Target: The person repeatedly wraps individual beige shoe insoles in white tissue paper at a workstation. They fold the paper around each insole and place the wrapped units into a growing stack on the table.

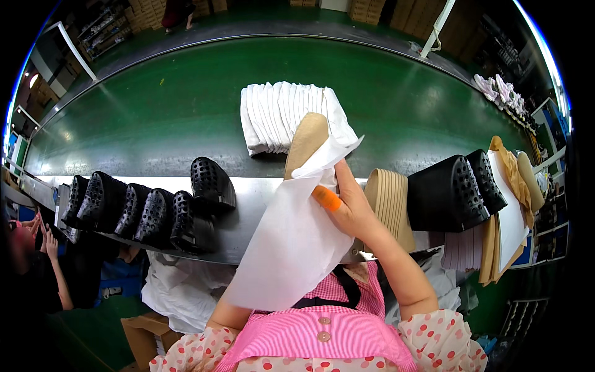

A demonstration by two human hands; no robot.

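In front of my chest my right hand [354, 208] is closed on a thin white paper sheet [282, 248], its thumb banded with orange tape. The sheet wraps around the lower part of a tan, insole-shaped piece [308, 139], whose rounded end sticks up out of it. My left forearm [230, 315] rises behind the sheet, which hides the hand and fingers. Just beyond the tan piece a row of white paper-wrapped bundles [282, 118] lies on the green bench. Right of my right hand stands a stack of similar tan pieces [390, 204].
Several black perforated shoes [155, 214] line the near metal edge at left. More black shoes [455, 192] stand at right, beside sheets of white and tan paper [505, 211]. Pink-and-white shoes [499, 90] sit far right. Another person's hand [51, 243] shows at far left.
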